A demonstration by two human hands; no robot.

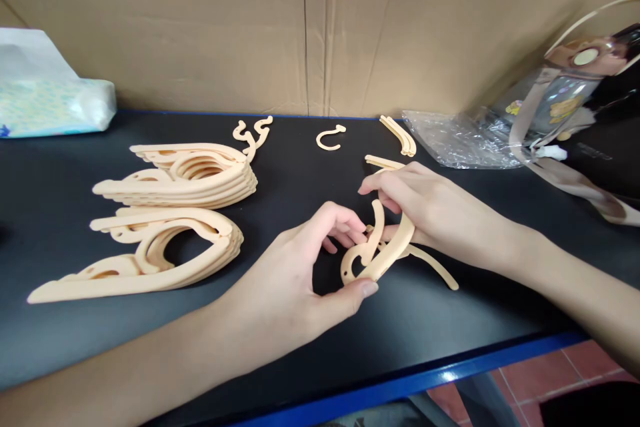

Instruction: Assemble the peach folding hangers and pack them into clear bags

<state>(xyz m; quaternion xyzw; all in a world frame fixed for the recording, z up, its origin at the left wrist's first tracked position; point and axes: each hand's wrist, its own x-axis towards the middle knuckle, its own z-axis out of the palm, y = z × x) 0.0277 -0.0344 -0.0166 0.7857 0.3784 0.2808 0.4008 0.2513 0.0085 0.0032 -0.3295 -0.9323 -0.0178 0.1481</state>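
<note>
Both hands meet over the middle of a black table [60,213]. My left hand [295,273] pinches the lower end of a set of beige curved plastic hanger pieces [373,257] between thumb and fingers. My right hand [425,207] grips the same pieces from above, fingers curled round them. One thin curved arm [435,267] of the pieces sticks out to the right, low over the table.
Two stacks of beige hanger halves [185,177] [150,250] lie at the left. Loose hooks [253,133] [330,138] and curved strips [400,135] lie near the cardboard wall [300,20]. A tissue pack [47,103] sits far left; a crumpled plastic bag [460,140] and a bottle [560,97] far right.
</note>
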